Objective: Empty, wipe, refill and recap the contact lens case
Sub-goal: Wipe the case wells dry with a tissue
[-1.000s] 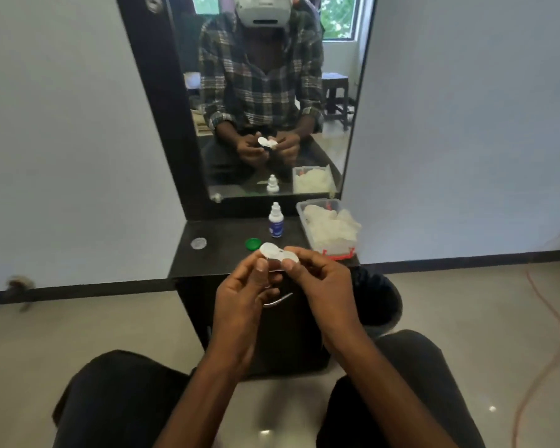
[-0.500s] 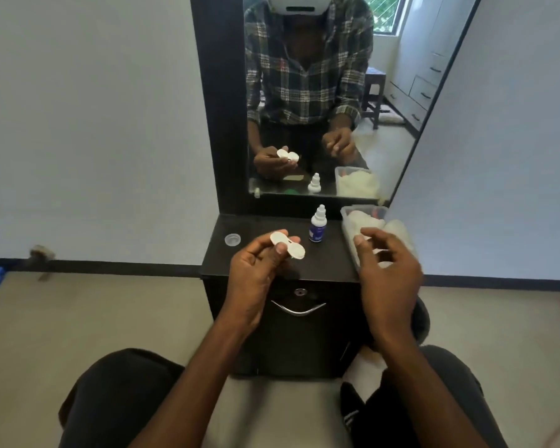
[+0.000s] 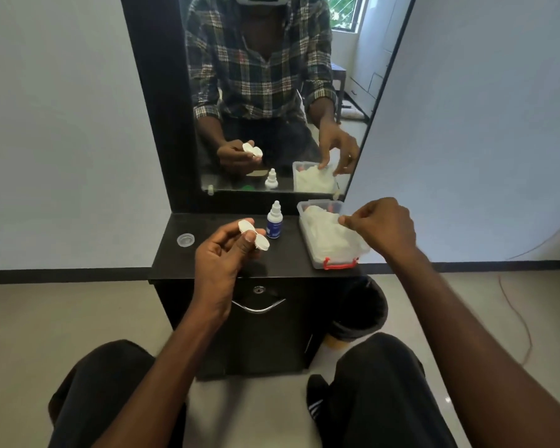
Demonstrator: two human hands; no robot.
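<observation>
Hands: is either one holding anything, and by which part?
Left hand holds the lens case at its middle; right hand pinches an edge of tissue.

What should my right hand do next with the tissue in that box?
Probably lift one tissue clear of the plastic box. The right hand already pinches its edge, and the left hand holds the lens case uncapped, ready for wiping.

Left hand (image 3: 219, 253) raised at 11 o'clock, thumb and curled fingers pinching a white plastic two-well lens case (image 3: 253, 235). Right hand (image 3: 382, 226) reaches toward 1 o'clock, forearm extended, fingertips pinching crumpled white tissue (image 3: 328, 229).
</observation>
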